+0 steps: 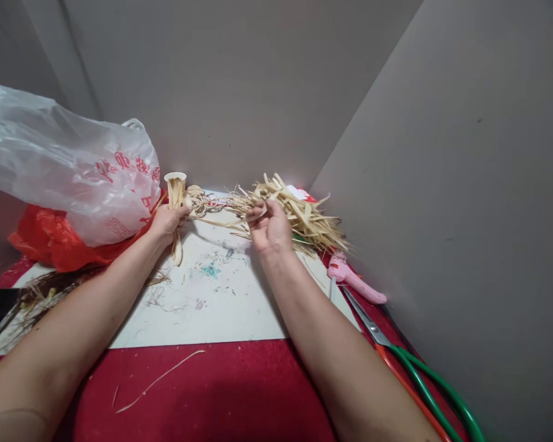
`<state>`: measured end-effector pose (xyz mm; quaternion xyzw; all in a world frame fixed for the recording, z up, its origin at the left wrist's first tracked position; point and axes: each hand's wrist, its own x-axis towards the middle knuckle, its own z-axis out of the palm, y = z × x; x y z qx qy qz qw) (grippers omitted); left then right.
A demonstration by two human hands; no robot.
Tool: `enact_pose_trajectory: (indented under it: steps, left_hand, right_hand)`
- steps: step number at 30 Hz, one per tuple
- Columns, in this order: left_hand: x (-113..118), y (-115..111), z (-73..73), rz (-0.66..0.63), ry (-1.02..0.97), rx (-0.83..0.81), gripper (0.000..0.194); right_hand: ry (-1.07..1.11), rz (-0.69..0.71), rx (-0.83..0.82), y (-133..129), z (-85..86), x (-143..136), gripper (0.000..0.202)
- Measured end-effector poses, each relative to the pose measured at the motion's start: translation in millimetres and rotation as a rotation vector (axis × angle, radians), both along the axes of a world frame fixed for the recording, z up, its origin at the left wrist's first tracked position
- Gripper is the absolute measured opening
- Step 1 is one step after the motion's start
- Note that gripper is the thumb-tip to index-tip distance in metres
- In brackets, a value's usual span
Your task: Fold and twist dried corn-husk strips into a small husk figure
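So in the head view, the person's left hand [168, 222] is wrapped snugly around a bundle of pale strips [176, 193], held more or less upright near the back of a white board [203, 313]. There's a white round piece [175, 176] right at the bundle's top, and the lower ends poke out below the fist. The right hand [271, 227] is palm-up with fingers curled in, pinching what looks like one long flat strip [219, 221] that runs across from the left hand.

Just beyond the right hand is a messy heap of dry strips [311, 218], and a curly tangle of fibres [205, 201] sits between the hands, further back. Over on the left, a clear plastic bag [74, 159] with red print slumps on a red bag [50, 236]. On the right, a pink-handled tool [357, 279] lies beside big scissors [378, 334]. One loose strand [159, 382] is on the red tabletop [239, 393] up front.
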<state>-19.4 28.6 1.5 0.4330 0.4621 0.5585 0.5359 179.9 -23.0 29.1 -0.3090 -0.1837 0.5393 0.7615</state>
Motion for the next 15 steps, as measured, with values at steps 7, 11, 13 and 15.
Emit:
enact_pose_trajectory:
  steps: [7, 11, 13, 15]
  left_hand:
    - [-2, 3, -2.8, 0.008, -0.006, -0.044, 0.032]
    - [0, 1, -3.5, -0.040, -0.016, -0.051, 0.035]
    - [2, -2, -1.9, -0.067, -0.014, -0.063, 0.036]
    - [5, -5, 1.3, -0.120, -0.009, -0.083, 0.037]
  right_hand:
    - [-0.222, 0.014, 0.242, -22, 45.7, 40, 0.029]
    - [-0.259, -0.067, 0.339, -44, 75.7, 61, 0.027]
    - [-0.280, -0.089, 0.351, -49, 82.8, 61, 0.020]
    - [-0.336, -0.070, 0.299, -47, 77.7, 50, 0.013]
